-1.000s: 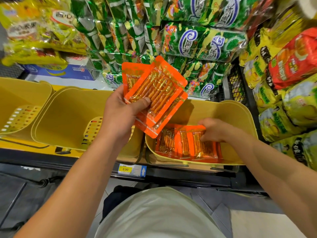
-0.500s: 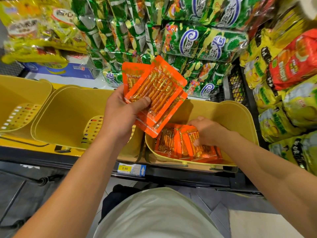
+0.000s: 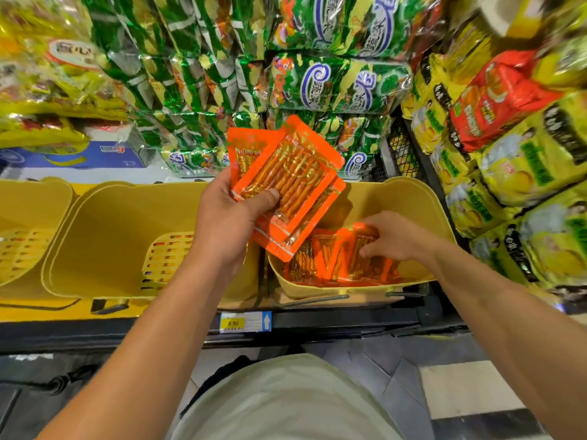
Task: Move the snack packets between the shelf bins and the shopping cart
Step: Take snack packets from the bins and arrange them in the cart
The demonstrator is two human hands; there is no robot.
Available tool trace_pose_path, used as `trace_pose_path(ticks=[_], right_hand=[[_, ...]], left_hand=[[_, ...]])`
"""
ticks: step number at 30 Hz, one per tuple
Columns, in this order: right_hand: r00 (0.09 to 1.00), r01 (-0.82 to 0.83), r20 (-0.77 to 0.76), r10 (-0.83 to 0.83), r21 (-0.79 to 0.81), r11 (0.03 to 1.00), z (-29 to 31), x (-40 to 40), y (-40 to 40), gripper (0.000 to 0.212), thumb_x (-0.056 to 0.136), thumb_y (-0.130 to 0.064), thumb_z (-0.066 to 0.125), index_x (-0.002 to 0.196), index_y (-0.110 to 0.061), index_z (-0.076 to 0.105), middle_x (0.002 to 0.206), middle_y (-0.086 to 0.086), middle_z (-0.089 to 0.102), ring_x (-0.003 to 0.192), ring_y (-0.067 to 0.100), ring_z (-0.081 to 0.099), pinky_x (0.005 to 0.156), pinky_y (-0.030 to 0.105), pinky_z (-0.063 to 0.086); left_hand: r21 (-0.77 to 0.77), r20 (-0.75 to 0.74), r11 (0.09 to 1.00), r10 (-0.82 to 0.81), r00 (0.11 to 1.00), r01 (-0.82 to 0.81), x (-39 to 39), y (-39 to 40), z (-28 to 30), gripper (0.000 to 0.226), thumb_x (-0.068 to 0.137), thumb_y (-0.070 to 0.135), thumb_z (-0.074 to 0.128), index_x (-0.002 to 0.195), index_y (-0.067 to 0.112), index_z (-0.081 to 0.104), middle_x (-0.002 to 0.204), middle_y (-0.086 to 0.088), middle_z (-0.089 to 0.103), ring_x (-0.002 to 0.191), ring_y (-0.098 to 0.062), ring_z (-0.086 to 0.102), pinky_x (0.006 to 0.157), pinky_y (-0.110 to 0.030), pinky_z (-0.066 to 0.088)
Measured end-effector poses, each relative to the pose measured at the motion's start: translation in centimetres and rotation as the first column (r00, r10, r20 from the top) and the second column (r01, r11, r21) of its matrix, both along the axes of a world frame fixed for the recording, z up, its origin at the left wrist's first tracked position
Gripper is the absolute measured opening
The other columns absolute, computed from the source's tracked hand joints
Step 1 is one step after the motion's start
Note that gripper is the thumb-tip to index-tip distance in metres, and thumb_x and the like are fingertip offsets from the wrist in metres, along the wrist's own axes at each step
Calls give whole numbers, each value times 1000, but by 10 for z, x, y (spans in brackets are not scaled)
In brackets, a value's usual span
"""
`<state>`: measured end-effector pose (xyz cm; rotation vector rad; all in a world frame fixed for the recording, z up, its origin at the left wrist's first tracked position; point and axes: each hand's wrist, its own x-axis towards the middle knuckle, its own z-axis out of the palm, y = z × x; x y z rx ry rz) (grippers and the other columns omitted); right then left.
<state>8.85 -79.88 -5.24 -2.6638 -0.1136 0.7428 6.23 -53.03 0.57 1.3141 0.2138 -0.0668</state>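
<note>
The right hand (image 3: pixel 392 239) has slid leftward across the orange packets in the bin (image 3: pixel 341 265), from their right end a second ago to the middle of the pile, and its fingers now curl around one packet's upper edge, tilting it up

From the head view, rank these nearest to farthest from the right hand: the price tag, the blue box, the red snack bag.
1. price tag: on the shelf edge, below and left of the right hand.
2. red snack bag: upper right, among the yellow bags.
3. blue box: far left, behind the yellow bins.
</note>
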Motion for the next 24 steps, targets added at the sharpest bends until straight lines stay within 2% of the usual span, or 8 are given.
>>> trace_pose_path(ticks=[4, 8, 9, 12, 14, 18, 21, 24], right_hand=[[934, 323, 101, -343, 174, 930, 16, -20, 5, 14, 88, -18, 75, 82, -23, 63, 85, -1, 68, 86, 21, 65, 79, 38, 54], [753, 512, 225, -618, 389, 766, 29, -40, 15, 21, 86, -17, 77, 76, -28, 62, 79, -8, 65, 76, 11, 62, 68, 23, 48], [704, 530, 245, -667, 445, 722, 33, -47, 19, 23, 85, -17, 78, 75, -29, 62, 78, -9, 65, 74, 8, 61, 69, 23, 50], [589, 536, 230, -775, 607, 587, 40, -66, 31, 13, 84, -21, 79, 80, -27, 69, 88, -2, 74, 86, 19, 70, 87, 44, 57], [526, 513, 195, -828, 703, 492, 46, -78, 41, 8, 83, -21, 78, 85, -27, 72, 91, -3, 76, 90, 22, 72, 87, 52, 58], [454, 421, 150, -878, 833, 360, 57, -99, 61, 17, 84, -15, 77, 83, -32, 74, 86, -6, 76, 86, 18, 73, 83, 49, 60], [453, 330, 94, -887, 906, 265, 62, -115, 74, 21, 90, -3, 71, 87, -24, 72, 83, -7, 75, 81, 14, 72, 78, 42, 60], [460, 301, 42, -887, 933, 200, 63, -129, 85, 20, 90, -3, 70, 86, -22, 71, 81, -7, 74, 81, 13, 72, 79, 41, 60]], left_hand=[[-8, -1, 999, -49, 999, 49, -1, 7, 3, 38, 86, -9, 66, 119, 9, 62, 108, -7, 75, 95, -24, 73, 74, -35, 60], [-6, -3, 996, -84, 996, 84, -4, 16, 4, 41, 86, -8, 66, 124, 6, 60, 109, -7, 74, 95, -24, 73, 75, -35, 60], [-5, -3, 996, -93, 996, 93, -6, 18, 5, 40, 86, -8, 66, 123, 7, 60, 108, -6, 75, 94, -23, 73, 77, -37, 60], [-33, -9, 994, -104, 995, 103, -13, 23, 3, 35, 86, -9, 66, 113, 14, 63, 103, -2, 76, 91, -22, 73, 78, -38, 60], [-29, 3, 994, -105, 994, 105, -20, 27, 4, 35, 85, -9, 66, 106, 19, 64, 100, 0, 76, 90, -22, 73, 76, -37, 59], [-41, 7, 996, -77, 997, 77, -37, 34, 5, 34, 85, -8, 67, 108, 18, 65, 102, -2, 76, 91, -23, 73, 74, -37, 57], [-50, 2, 998, -40, 999, 41, -55, 42, 8, 35, 85, -6, 67, 112, 16, 65, 105, -4, 76, 93, -24, 73, 76, -40, 57], [-79, -4, 996, 39, 999, -39, -80, 52, 11, 34, 86, -5, 67, 114, 16, 64, 107, -5, 75, 97, -26, 73, 84, -44, 58]])
